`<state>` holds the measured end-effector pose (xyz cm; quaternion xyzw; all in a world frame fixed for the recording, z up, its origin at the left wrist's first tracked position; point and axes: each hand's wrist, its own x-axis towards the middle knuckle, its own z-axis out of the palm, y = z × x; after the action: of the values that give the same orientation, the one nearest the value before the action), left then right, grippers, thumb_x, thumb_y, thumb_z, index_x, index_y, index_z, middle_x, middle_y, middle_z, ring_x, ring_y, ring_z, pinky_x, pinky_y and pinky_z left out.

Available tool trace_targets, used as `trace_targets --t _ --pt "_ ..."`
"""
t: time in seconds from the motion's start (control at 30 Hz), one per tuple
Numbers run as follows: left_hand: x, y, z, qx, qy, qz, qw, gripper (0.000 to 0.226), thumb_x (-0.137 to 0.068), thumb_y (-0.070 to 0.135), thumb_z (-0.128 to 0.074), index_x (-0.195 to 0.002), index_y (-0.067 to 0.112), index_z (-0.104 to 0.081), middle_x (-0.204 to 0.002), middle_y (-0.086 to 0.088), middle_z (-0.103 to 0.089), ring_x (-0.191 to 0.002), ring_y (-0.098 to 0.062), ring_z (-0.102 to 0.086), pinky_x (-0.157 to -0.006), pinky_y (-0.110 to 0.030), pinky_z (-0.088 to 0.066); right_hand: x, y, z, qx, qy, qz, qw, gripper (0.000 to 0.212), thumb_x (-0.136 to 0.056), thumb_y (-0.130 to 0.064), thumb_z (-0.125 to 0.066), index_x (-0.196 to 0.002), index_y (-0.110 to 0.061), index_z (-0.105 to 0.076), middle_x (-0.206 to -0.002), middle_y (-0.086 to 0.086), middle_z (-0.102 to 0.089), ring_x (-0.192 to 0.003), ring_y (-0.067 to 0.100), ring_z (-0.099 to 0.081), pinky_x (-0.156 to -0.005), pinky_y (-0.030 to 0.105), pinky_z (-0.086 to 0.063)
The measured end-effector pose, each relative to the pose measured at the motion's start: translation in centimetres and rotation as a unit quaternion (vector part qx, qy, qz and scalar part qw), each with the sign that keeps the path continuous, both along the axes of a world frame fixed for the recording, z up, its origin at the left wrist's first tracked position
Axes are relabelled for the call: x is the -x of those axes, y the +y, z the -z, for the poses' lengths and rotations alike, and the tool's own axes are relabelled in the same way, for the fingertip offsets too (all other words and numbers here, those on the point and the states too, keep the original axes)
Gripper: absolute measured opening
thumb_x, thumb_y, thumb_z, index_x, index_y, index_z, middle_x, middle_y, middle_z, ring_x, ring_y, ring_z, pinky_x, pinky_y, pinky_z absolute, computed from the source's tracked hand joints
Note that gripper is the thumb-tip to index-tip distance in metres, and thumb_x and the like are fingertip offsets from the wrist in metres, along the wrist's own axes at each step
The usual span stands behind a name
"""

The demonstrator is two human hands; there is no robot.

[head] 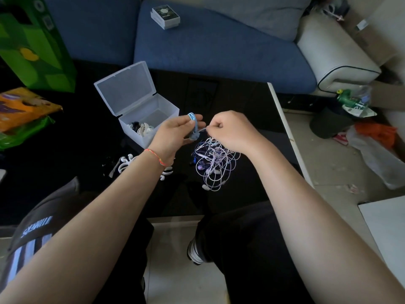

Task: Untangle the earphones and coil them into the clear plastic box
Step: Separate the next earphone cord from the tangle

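My left hand [175,133] holds a light blue earphone cable [194,122] wound in a coil around its fingers, above the black table. My right hand [232,130] pinches the free end of that blue cable just right of the coil. Under my right hand lies a tangle of pale purple and white earphones [215,164] on the table. The clear plastic box [151,119] stands open to the left of my left hand, its lid tilted back, with coiled white and dark earphones inside.
White ear hooks [126,164] lie on the black table [65,150] under my left forearm. A green carton [37,40] and an orange packet [24,108] stand at the left. A blue sofa [219,51] with a small box lies behind. The table's white edge [285,128] runs at the right.
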<state>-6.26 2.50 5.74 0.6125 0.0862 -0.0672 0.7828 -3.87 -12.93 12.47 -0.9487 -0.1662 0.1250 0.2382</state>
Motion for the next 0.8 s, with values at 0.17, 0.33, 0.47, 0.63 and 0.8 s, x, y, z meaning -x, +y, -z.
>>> trace_targets --t 0.17,0.33,0.47,0.63,0.8 --pt "0.3 -0.3 -0.5 -0.114 0.060 0.139 0.982 0.033 -0.107 0.027 -0.039 -0.104 0.010 -0.067 -0.091 -0.006 -0.072 -0.087 -0.018 -0.066 -0.093 -0.037 -0.051 -0.8 -0.4 0.3 -0.053 -0.035 0.021 0.998 0.019 -0.094 -0.027 -0.066 -0.088 -0.010 -0.071 -0.074 -0.012 -0.058 -0.068 0.001 -0.053 -0.061 0.020 -0.038" --pt "0.4 0.8 -0.8 0.099 0.046 0.214 0.971 0.035 -0.106 0.023 -0.035 -0.105 0.006 -0.065 -0.076 -0.004 -0.055 -0.073 -0.017 -0.055 -0.084 -0.035 -0.048 -1.6 -1.0 0.5 -0.110 -0.048 0.075 0.990 0.024 -0.089 -0.036 -0.072 -0.089 -0.013 -0.070 -0.079 -0.008 -0.060 -0.071 0.002 -0.053 -0.062 0.016 -0.039" --pt "0.5 1.2 -1.3 0.253 0.033 0.202 0.946 0.031 -0.102 0.025 -0.038 -0.111 0.010 -0.064 -0.083 0.000 -0.060 -0.080 -0.015 -0.060 -0.092 -0.038 -0.049 -1.6 -0.8 0.6 -0.169 0.029 0.079 0.982 0.018 -0.097 -0.028 -0.064 -0.095 -0.012 -0.073 -0.076 0.000 -0.064 -0.056 -0.002 -0.053 -0.059 0.019 -0.040" --pt "0.6 1.5 -1.4 0.349 0.027 0.119 0.929 0.030 -0.099 0.025 -0.046 -0.113 0.019 -0.072 -0.108 0.006 -0.072 -0.109 -0.012 -0.066 -0.102 -0.054 -0.046 -1.0 -0.6 0.9 -0.153 0.181 0.019 0.971 0.020 -0.102 -0.027 -0.055 -0.103 -0.015 -0.071 -0.082 0.008 -0.066 -0.061 0.016 -0.060 -0.065 0.033 -0.055" --pt "0.6 1.6 -1.7 0.324 0.038 0.068 0.943 0.028 -0.102 0.027 -0.045 -0.115 0.022 -0.069 -0.117 0.007 -0.071 -0.118 -0.010 -0.063 -0.101 -0.061 -0.042 -0.6 -0.4 0.8 -0.097 0.231 0.001 0.968 0.022 -0.103 -0.022 -0.049 -0.109 -0.022 -0.070 -0.083 0.007 -0.070 -0.065 0.017 -0.067 -0.076 0.033 -0.057"
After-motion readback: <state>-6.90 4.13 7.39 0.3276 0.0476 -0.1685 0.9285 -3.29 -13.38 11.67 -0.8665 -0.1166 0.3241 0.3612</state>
